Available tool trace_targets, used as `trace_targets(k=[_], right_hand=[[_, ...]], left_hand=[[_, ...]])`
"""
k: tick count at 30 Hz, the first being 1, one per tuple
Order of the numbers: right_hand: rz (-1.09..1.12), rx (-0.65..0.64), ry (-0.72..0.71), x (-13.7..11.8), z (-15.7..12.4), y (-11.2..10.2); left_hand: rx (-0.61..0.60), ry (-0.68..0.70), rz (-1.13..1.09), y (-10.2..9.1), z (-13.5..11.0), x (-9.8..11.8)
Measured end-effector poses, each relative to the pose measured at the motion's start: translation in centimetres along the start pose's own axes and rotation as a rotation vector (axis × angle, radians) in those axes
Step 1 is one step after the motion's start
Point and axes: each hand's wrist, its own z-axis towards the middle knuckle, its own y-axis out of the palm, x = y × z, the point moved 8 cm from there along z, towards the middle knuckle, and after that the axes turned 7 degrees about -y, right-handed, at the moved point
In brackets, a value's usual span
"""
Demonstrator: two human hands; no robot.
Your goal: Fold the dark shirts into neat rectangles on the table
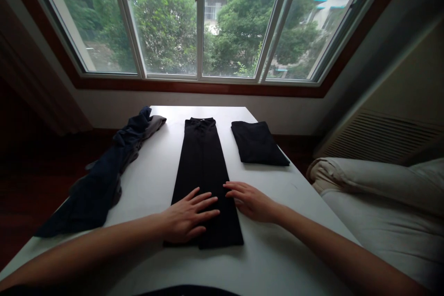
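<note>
A pair of black trousers [202, 159] lies folded lengthwise down the middle of a white table [156, 180], waistband toward the window. My left hand [189, 215] rests flat on the near end of the trousers, fingers stretched out. My right hand [250, 201] lies flat at the right edge of the same end, fingers spread and pointing left. Neither hand holds anything.
A folded black garment [258, 142] sits at the table's far right. A heap of dark blue and grey clothes [104, 175] trails along the left edge. A pale cushion or bedding [378, 194] lies to the right. A wide window [201, 18] stands behind the table.
</note>
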Motion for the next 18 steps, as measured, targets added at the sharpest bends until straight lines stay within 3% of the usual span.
trace_targets(k=[3,6,12,15,18], right_hand=[[0.019,-0.043,-0.019,-1.3,-0.5,0.0],[0.011,-0.089,-0.068,-3.1,-0.9,0.5],[-0.034,-0.125,-0.165,-5.8,-1.1,2.1],[-0.071,-0.081,-0.175,-5.9,-0.8,2.4],[-0.111,-0.043,-0.174,-5.8,0.1,2.0]], left_hand=[[-0.048,0.048,-0.051,0.0,-2.0,3.2],[-0.051,0.071,-0.068,-0.5,-3.4,3.8],[0.159,-0.113,-0.011,-3.5,-6.5,-2.1],[0.148,-0.165,-0.008,-3.7,-8.2,-3.8],[0.116,-0.185,-0.016,-2.9,-8.8,-3.9]])
